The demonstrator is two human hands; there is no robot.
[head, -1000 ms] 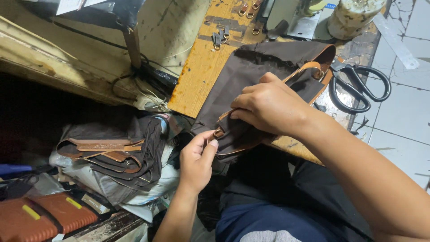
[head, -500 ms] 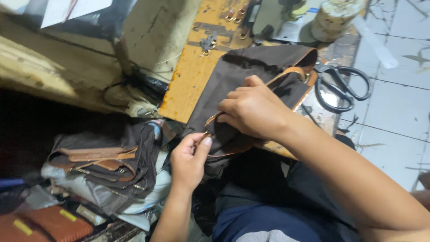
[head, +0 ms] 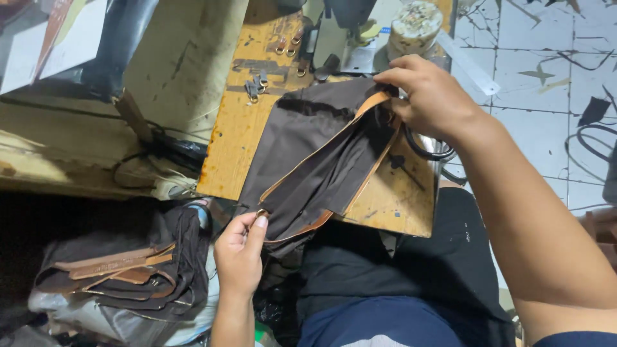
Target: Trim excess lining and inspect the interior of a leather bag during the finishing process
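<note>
A dark brown fabric bag piece [head: 308, 148] with tan leather trim lies stretched over a small wooden work table [head: 238, 135]. My left hand [head: 239, 254] pinches its near lower corner by a small metal ring, just off the table's front edge. My right hand [head: 430, 96] grips the far upper end of the tan trim strip, pulling the piece out long. Black scissors [head: 427, 151] lie partly hidden under my right wrist.
A pile of similar brown pieces with tan straps [head: 122, 270] sits low on the left. Small metal fittings [head: 257, 83] lie on the table's far side, near a round white container [head: 416, 26]. A tiled floor [head: 546, 77] lies to the right. My lap is below.
My right hand has moved from the middle of the piece up to its far end, drawing the trim strip out. The left hand keeps its pinch on the near corner. The view shifted.
</note>
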